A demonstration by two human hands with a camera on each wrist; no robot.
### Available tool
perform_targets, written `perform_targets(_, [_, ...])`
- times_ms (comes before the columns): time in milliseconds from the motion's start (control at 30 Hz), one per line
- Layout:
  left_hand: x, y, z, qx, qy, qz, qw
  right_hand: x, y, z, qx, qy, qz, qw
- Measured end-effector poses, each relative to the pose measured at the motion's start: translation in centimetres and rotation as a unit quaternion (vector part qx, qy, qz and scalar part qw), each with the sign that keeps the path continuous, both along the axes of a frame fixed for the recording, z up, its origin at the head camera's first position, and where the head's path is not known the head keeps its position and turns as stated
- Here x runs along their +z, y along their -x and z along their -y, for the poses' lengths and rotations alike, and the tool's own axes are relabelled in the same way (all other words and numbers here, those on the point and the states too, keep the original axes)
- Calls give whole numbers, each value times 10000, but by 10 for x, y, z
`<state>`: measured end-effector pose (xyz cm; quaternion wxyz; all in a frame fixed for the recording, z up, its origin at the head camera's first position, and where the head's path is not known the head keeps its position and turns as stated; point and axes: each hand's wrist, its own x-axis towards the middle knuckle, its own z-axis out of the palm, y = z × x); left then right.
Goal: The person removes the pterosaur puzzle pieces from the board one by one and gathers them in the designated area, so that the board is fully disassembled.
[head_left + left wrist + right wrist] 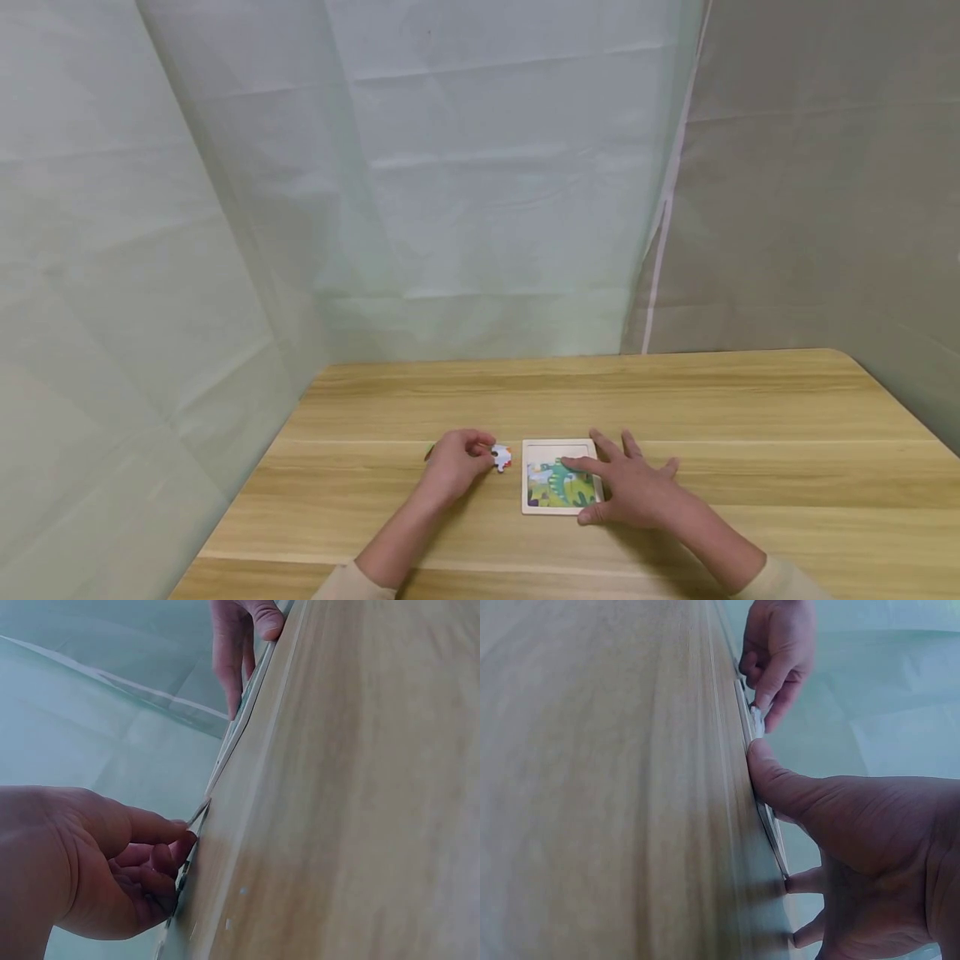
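Observation:
Left of the puzzle, my left hand (455,461) pinches a jigsaw piece (502,456) between thumb and fingers, just above the table. The piece is pale blue and white with touches of red; in the left wrist view the piece (198,813) appears edge-on. A square wooden puzzle tray (526,479) lies flat, its lower part filled with a green dinosaur picture (557,487) and its upper strip bare. My right hand (637,486) is spread over the tray's right side. Its index finger touches the picture, and the thumb (763,757) rests at the tray's near edge.
Partly hidden behind my left hand, a small green and dark red piece (430,451) lies on the wood-grain table (360,467). Pale fabric sheets (487,208) hang behind the table and along its left side; a darker grey one (810,208) hangs at the right.

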<state>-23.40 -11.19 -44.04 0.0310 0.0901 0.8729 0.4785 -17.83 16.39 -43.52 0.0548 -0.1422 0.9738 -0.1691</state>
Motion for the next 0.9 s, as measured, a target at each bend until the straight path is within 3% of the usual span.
perform_targets(433, [0,-1,1,-5,391,-328,9987,0,-2,0,9,57,-12,10000])
perform_targets(900, [0,-12,-22,-637,80,-59,9979,1,-1,0,45,-115,27,9999])
